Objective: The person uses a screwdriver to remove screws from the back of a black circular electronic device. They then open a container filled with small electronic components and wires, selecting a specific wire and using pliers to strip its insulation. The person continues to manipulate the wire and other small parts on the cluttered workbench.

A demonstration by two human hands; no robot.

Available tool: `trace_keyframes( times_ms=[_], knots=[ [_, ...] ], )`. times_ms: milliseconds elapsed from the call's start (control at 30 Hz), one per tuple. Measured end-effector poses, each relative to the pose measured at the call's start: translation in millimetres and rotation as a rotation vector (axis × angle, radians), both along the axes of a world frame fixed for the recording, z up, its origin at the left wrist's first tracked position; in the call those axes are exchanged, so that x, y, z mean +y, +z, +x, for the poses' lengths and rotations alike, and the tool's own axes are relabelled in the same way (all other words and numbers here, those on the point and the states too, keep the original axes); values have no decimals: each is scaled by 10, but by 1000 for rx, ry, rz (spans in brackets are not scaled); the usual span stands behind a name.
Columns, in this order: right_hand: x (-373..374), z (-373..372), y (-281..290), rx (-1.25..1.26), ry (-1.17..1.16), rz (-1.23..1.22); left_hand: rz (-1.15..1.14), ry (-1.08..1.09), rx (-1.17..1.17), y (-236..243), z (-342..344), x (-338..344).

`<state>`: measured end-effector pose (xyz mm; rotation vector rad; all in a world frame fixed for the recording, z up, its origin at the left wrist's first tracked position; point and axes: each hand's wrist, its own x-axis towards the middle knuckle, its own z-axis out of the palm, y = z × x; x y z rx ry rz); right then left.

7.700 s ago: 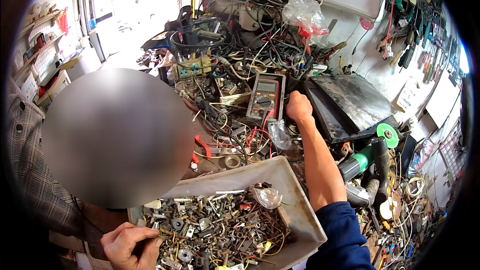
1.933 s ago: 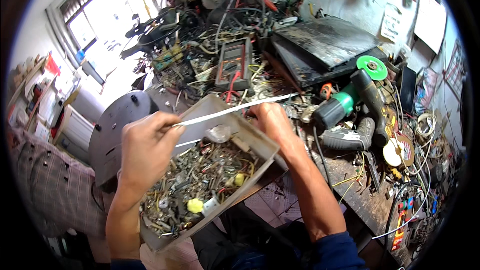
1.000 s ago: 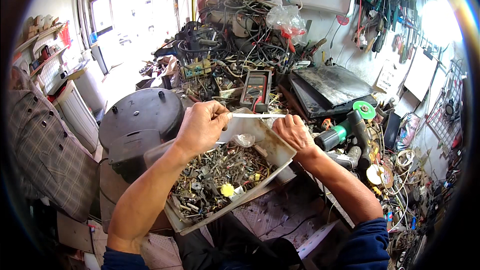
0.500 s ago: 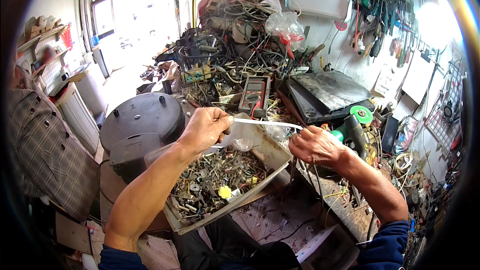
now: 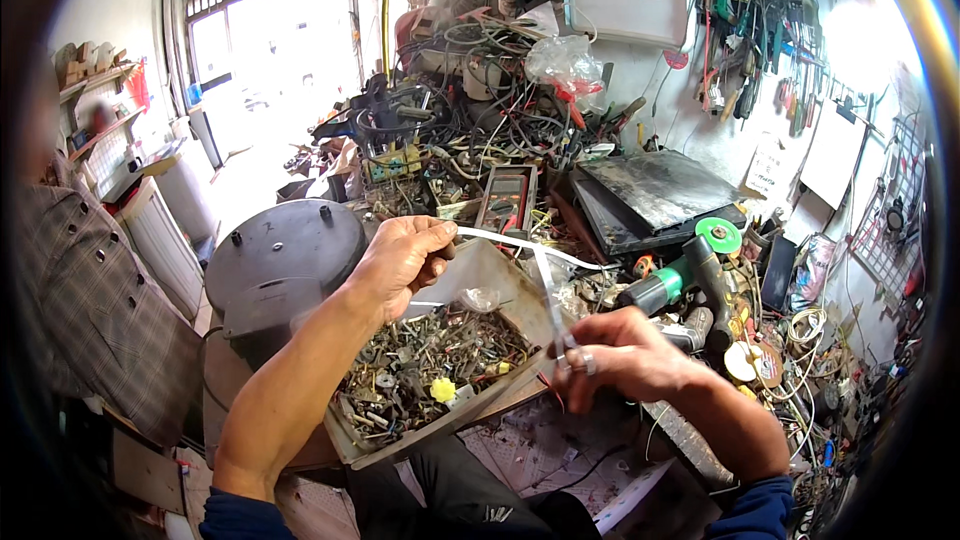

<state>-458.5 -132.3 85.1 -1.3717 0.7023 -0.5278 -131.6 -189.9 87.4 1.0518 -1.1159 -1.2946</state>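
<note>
My left hand (image 5: pixel 405 258) pinches one end of a thin white strip (image 5: pixel 490 236) between thumb and fingers, above the tray. The strip stretches to the right, its far end hanging loose. Slightly blurred, my right hand (image 5: pixel 630 355) grips a pair of slim silver scissors (image 5: pixel 553 302). Their blades point upward and their tips meet or cross the strip; I cannot tell whether they touch it. Beneath my hands, a shallow tray (image 5: pixel 455 432) holds a heap of small metal and plastic parts, with a yellow knob-like piece (image 5: pixel 443 390) on top.
Left of the tray sits a round black lid-like housing (image 5: pixel 285 245). A multimeter (image 5: pixel 506 202) lies beyond it, before a tangled pile of cables (image 5: pixel 470 90). Dark flat panels (image 5: pixel 660 185) and a green angle grinder (image 5: pixel 675 280) are at right. A person's checked sleeve (image 5: pixel 110 310) is at far left.
My right hand has let go of the strip's right end and moved lower, with the scissors now raised toward the strip. My left hand keeps its pinch, shifted slightly left.
</note>
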Motion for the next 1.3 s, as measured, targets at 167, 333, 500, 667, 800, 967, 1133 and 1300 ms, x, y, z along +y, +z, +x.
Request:
trace_keyframes(
  times_ms=[167,333,500,667,800,967,1133,1300],
  knots=[
    [-112,413,-78,-93,54,59,-58,-85,61,67,-22,25],
    [-325,593,-111,-217,45,108,-60,-121,49,74,-100,70],
    [-470,655,-162,-237,61,92,-62,-111,54,88,-129,78],
    [-456,785,-172,-258,74,93,-58,-81,36,110,-136,123],
    [-478,788,-189,-298,93,120,-53,-83,17,110,-114,103],
    [-488,819,-199,-295,118,116,-35,-64,-19,134,-100,125],
    [-499,824,-213,-279,132,94,-39,-70,-18,132,-125,125],
    [-497,824,-213,-272,127,89,-39,-64,-29,129,-116,116]
  ],
)
